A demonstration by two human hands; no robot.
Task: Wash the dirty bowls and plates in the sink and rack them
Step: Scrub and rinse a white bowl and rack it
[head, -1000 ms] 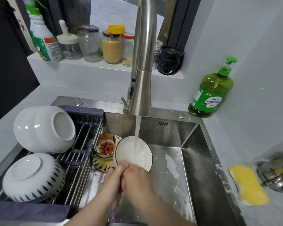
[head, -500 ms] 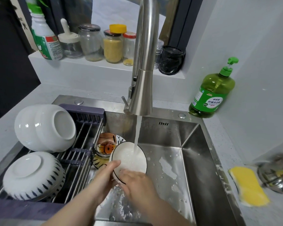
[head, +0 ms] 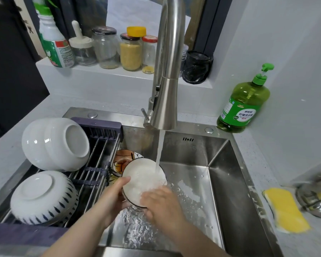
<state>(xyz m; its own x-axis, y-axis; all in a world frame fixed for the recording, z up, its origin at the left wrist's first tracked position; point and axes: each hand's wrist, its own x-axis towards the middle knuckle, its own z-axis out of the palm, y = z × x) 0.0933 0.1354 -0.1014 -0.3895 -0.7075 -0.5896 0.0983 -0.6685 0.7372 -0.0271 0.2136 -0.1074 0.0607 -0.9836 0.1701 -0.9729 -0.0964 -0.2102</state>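
A small white bowl with a dark rim (head: pixel 139 179) is tilted under the running tap (head: pixel 163 101) over the steel sink (head: pixel 220 164). My left hand (head: pixel 117 195) grips its left rim, thumb on the edge. My right hand (head: pixel 161 203) lies in the bowl's lower right part, fingers against the inside; whether it grips the rim is hidden by water. Behind the bowl sit an orange patterned cup (head: pixel 121 160) and a patterned plate (head: pixel 115 176), partly hidden. Two white bowls (head: pixel 54 143) and a blue-dashed bowl (head: pixel 43 197) lie upside down on the rack (head: pixel 98 164).
A green dish soap bottle (head: pixel 243 106) stands at the sink's back right corner. A yellow sponge (head: pixel 285 210) and a steel pot (head: pixel 317 195) lie on the right counter. Jars (head: pixel 130 51) and a cleaner bottle (head: pixel 54 43) line the ledge behind the tap.
The bowl has tipped and turned under the stream. My hands have separated: the left slid to the bowl's left rim, the right moved down to its lower right. More water splashes in the sink.
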